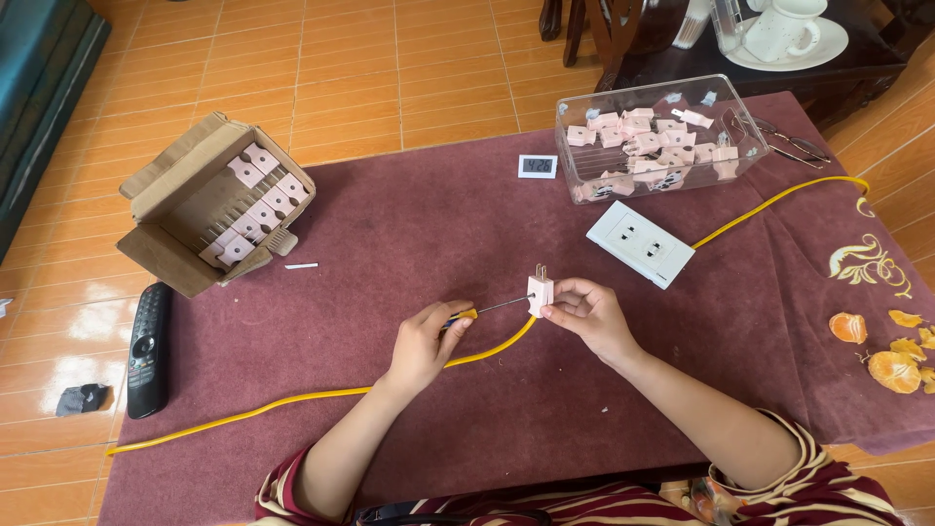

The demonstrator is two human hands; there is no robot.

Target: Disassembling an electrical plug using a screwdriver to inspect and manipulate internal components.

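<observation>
My right hand [587,314] grips a small pink plug [540,290] with its two metal prongs pointing up. My left hand [427,339] holds a thin screwdriver [492,307] by its yellow handle, and the metal tip touches the plug's left side. Under both hands a yellow cable [292,399] crosses the maroon tablecloth [409,224] and runs on to a white double socket block [641,244] at the right.
A clear plastic box [658,136] holds several pink plugs at the back right, glasses [794,144] beside it. An open cardboard box [216,203] with more plugs sits left. A small digital display [538,166], a remote [147,346] and peeled orange pieces [886,356] lie around.
</observation>
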